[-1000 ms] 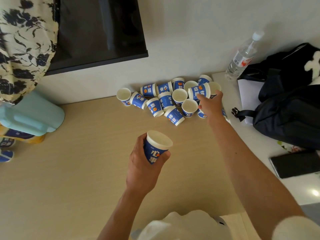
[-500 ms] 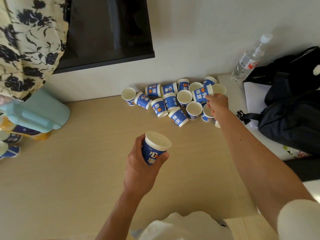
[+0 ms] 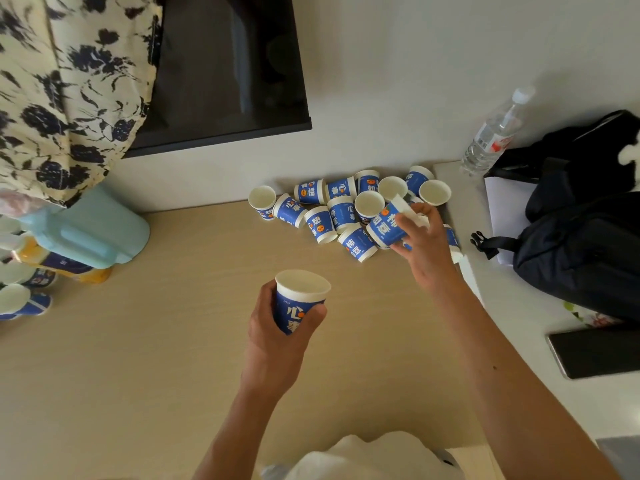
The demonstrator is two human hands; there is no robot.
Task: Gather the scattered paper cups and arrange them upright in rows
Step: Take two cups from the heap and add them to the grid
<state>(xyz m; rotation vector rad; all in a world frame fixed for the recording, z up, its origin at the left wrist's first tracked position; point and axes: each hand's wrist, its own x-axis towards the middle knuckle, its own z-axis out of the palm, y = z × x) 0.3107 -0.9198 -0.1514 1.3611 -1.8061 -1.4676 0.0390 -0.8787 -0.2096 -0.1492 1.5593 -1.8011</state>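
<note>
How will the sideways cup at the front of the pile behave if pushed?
The sideways cup probably rolls in a curve, since its rim is wider than its base. It looks light and thin, so it likely slides easily on the smooth table and dents if squeezed.

Each paper cup (image 3: 341,216) is showing a blue wall with white lettering, an orange spot and a white inside. The curtain (image 3: 62,91) is carrying dark navy flowers on cream, while the jug (image 3: 93,230) is showing pale teal and the tabletop (image 3: 156,341) a light wood grain. The backpack (image 3: 581,244) is showing black.
</note>
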